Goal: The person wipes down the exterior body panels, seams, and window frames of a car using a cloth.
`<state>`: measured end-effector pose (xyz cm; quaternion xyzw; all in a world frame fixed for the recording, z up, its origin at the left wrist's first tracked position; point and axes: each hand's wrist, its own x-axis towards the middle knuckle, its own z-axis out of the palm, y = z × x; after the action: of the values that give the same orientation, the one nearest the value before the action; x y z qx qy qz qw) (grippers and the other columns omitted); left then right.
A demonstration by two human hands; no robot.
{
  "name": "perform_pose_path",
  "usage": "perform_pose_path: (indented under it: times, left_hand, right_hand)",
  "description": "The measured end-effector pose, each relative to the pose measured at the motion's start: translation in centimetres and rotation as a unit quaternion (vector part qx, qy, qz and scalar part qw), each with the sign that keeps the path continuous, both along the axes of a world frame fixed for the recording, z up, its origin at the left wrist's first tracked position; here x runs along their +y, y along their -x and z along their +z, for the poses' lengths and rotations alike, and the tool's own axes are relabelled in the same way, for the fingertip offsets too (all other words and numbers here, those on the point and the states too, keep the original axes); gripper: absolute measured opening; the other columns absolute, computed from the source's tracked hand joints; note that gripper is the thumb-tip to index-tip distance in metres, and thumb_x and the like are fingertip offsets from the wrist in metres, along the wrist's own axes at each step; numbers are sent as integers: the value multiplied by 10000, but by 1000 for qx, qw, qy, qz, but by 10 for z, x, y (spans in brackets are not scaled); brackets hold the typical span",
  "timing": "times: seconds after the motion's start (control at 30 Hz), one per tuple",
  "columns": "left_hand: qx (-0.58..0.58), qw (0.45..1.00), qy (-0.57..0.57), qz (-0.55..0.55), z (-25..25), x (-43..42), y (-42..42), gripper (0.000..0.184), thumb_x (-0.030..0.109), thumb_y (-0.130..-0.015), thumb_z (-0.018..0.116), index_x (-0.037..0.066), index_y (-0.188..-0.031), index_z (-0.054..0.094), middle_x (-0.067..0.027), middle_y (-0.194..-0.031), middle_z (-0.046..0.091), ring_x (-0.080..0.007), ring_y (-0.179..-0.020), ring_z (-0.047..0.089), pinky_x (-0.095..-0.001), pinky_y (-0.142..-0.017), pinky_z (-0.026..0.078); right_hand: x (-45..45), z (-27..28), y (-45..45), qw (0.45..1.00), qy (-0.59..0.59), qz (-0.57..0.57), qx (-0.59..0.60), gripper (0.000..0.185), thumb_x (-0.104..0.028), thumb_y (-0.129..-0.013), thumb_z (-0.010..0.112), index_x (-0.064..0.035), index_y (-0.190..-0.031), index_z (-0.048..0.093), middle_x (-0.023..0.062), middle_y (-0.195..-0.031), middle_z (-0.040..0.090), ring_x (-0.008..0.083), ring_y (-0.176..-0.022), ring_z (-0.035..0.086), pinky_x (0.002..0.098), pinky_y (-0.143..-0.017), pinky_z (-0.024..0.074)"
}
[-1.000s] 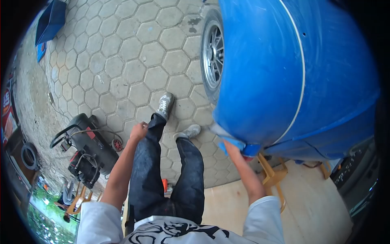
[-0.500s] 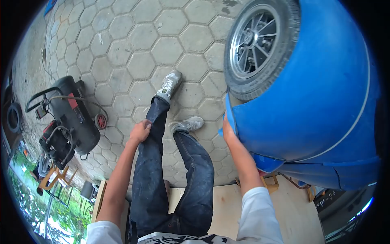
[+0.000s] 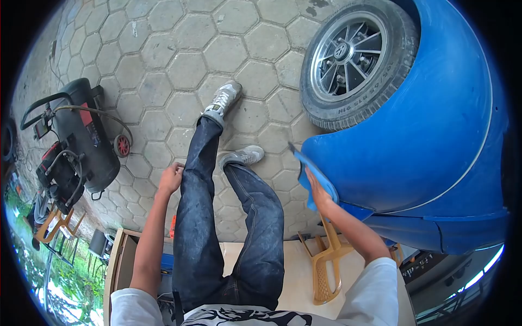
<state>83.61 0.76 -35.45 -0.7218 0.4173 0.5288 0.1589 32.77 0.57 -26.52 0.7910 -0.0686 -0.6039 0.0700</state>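
My right hand (image 3: 319, 190) presses a light blue cloth (image 3: 322, 176) against the lower edge of a blue car fender (image 3: 380, 163). The cloth hangs loosely around the fingers, and part of it lies behind the hand. Just above is the car's wheel (image 3: 348, 57), with a spoked silver and black rim. My left hand (image 3: 172, 177) rests beside my left knee, its fingers curled near the dark trouser leg (image 3: 198, 185). Whether those fingers pinch the fabric is too small to tell.
A black air compressor (image 3: 81, 136) with a hose and a red wheel stands at the left. Yellow-brown plastic chairs (image 3: 326, 266) are at the lower right and lower left. A wooden board (image 3: 291, 277) lies behind my legs on hexagonal paving (image 3: 187, 70).
The view has swung toward the wheel, which looks larger. My right hand has moved along the fender's edge with the cloth. My left hand has shifted slightly outward beside the knee.
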Motion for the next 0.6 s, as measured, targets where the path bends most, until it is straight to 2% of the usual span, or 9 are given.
perform_pose_path:
  times: [0.07,0.13,0.17,0.23,0.33,0.4,0.47,0.5,0.6]
  left_hand:
    - [-4,1000,-2,-6,-3,-4,2,263,229,-945,530,81,-1116,664,-193,-1015,698,-341,-961,670,-424,-874,506]
    - [-17,999,-15,-24,3,-16,6,259,224,-948,525,77,-1110,663,-191,-1016,698,-340,-958,671,-424,-869,506]
    - [-10,1000,5,-28,3,-19,5,259,225,-948,525,75,-1109,662,-188,-1017,698,-341,-958,672,-422,-867,507]
    - [13,998,41,-44,10,-27,-5,259,227,-948,524,73,-1106,661,-183,-1019,699,-343,-956,673,-419,-865,509]
    - [-7,998,22,-54,25,-29,-18,273,243,-945,530,77,-1119,658,-182,-1049,696,-348,-996,667,-412,-880,512]
    - [-19,997,17,-75,35,-25,-28,290,259,-940,528,74,-1118,662,-191,-1062,693,-353,-1029,657,-419,-889,506]
    - [-18,997,12,-78,48,-24,-29,304,279,-935,528,68,-1103,668,-196,-1055,694,-357,-1036,653,-421,-899,500]
    - [-1,997,19,-71,56,-27,-27,317,295,-931,527,64,-1097,669,-200,-1054,693,-365,-1035,650,-421,-903,498]
    - [7,1000,-22,-19,60,-37,-19,356,338,-921,551,58,-1098,683,-182,-1020,706,-313,-995,675,-385,-885,499]
  right_hand:
    - [-20,-35,-28,998,65,-21,9,646,-313,-958,416,41,-1487,308,204,-1590,195,414,-1470,137,616,-1166,26]
    - [-44,-92,-21,970,65,-202,-117,616,-288,-954,415,56,-1461,350,229,-1568,243,429,-1452,193,621,-1166,46]
    - [-49,-123,-29,981,115,-154,-1,613,-279,-952,419,59,-1459,350,233,-1567,241,429,-1450,200,617,-1168,44]
    - [-120,-67,-53,977,65,-202,4,599,-263,-955,424,64,-1452,360,233,-1562,252,430,-1447,210,595,-1176,59]
    - [-118,15,-47,971,148,-183,-42,576,-251,-967,421,44,-1458,363,199,-1559,280,414,-1454,198,528,-1197,74]
    - [-106,79,-22,985,135,-75,-75,604,-351,-952,482,-49,-1469,406,123,-1567,307,349,-1443,268,554,-1175,136]
    - [-59,75,47,835,158,-380,-365,575,-376,-923,543,-144,-1444,471,62,-1513,405,252,-1392,365,489,-1131,261]
    - [-62,107,70,774,236,-416,-416,629,-428,-846,650,-248,-1426,485,19,-1408,510,205,-1188,547,458,-1002,410]
    - [-118,232,136,695,366,-449,-427,625,-423,-841,659,-198,-1398,487,119,-1418,481,337,-1273,475,489,-1040,384]
